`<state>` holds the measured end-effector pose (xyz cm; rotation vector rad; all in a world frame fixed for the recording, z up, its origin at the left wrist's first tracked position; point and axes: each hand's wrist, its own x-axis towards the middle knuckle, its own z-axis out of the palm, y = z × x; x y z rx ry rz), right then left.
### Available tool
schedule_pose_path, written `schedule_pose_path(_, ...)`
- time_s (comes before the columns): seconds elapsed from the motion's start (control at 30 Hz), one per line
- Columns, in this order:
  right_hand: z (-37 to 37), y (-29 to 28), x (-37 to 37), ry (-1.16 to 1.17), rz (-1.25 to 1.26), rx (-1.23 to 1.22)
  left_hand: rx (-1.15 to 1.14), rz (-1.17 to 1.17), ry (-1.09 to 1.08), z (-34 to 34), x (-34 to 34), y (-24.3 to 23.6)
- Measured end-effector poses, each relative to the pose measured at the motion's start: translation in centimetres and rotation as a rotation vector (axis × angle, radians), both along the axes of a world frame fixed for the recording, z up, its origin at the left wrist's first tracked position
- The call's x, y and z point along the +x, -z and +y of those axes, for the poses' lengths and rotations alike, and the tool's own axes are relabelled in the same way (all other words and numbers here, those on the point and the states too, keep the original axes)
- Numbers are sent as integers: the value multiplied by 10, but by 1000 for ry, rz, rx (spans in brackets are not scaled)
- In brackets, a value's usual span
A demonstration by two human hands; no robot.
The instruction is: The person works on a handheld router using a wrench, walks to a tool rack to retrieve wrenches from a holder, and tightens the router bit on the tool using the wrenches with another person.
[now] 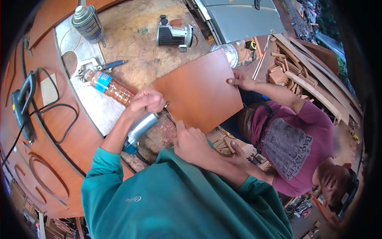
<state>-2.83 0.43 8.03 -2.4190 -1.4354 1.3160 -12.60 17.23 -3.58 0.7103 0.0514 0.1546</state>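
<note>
Near the left edge of a reddish-brown board [201, 89], my left hand [148, 100] is closed in a fist. A small metal tip pokes out by its fingers; the rest of what it grips is hidden. My right hand [191, 142] is closed at the board's near edge, its fingers bent against it. Across from me, a co-worker's hand [241, 80] holds the board's far right edge, thumb on top. Below my left wrist lies a power tool with a silver cylindrical body [144, 126] and a teal end, partly covered by my arm.
A plastic bottle [113, 87], a clamp [89, 65], a metal can [87, 24] and a silver router base [174, 35] are on the worktable [131, 51]. At left, a corded tool [24, 103] lies on brown panels. The co-worker [286, 139] stands at right, before stacked wood offcuts [294, 75].
</note>
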Motion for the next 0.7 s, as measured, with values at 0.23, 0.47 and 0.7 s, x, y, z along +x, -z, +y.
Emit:
schedule_pose_path(0.23,-24,-1,0,70,-3,292,359,149,-337,-19,-15,-20)
schedule_pose_path(0.47,-32,-7,-2,145,82,795,325,465,-934,-52,19,-5)
schedule_pose_path(0.7,-22,12,-7,86,33,1267,396,630,-1108,-41,29,5)
